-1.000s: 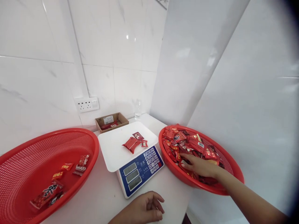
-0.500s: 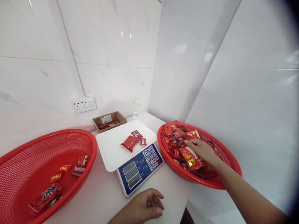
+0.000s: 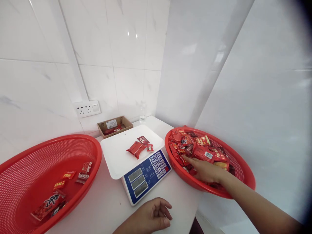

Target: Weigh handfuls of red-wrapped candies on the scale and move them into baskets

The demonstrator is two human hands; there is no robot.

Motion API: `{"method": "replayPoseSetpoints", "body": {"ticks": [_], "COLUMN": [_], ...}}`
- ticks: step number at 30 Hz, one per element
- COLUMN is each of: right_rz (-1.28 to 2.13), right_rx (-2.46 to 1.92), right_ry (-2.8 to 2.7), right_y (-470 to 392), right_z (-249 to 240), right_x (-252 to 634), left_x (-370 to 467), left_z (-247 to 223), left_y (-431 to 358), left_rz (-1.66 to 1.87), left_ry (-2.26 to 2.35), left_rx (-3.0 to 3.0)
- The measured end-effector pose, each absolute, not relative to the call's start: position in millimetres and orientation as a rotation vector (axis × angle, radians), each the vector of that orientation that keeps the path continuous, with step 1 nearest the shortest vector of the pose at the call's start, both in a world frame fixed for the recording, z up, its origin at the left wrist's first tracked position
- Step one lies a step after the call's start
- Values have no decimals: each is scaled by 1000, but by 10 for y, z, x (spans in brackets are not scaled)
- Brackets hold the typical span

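My right hand reaches into the right red plastic basket. Its fingers stretch out over the red snack packets near the front rim; the fingertips are partly lost among the wrappers. Just beyond the hand, a red packet with a white barcode label lies on the heap. My left hand rests low in front of the scale, fingers loosely bent and apart from the thumb, holding nothing. On the white pan of the digital scale lie a larger red packet and two small ones.
At left, another red basket contains several snack packets. Behind the scale stand a small cardboard box with red packets and a clear bottle. A wall socket is above the white table; walls close in behind and right.
My right hand has let go of a red and gold packet and moved toward the basket's near left rim. A barcode-labelled packet now shows on the heap. My left hand stays put.
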State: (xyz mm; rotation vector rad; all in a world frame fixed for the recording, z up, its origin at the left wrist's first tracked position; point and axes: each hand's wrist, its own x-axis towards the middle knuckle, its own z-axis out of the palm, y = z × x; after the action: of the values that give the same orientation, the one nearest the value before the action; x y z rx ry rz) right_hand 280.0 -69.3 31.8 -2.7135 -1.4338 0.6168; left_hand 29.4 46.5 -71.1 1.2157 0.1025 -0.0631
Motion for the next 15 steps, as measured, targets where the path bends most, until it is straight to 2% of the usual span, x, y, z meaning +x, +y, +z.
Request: {"method": "replayPoseSetpoints", "body": {"ticks": [6,9,13,15], "right_rz": [404,401,514,402], "right_rx": [-2874,-2903,-2847,-2744], "right_ry": [-1574,-1592,-1574,-1490], "right_y": [-588,-486,-443,-476], "right_z": [281,283,277,266], "right_x": [2764,2771,2790,2799], "left_x": [285,283,289,295], "left_z": [-706,-715,-741,-753], "left_y": [466,465,464,467], "left_rz": [-62,-65,-72,-73], "left_ry": [99,95,103,95], "left_rx": [1204,1203,1194,1194]}}
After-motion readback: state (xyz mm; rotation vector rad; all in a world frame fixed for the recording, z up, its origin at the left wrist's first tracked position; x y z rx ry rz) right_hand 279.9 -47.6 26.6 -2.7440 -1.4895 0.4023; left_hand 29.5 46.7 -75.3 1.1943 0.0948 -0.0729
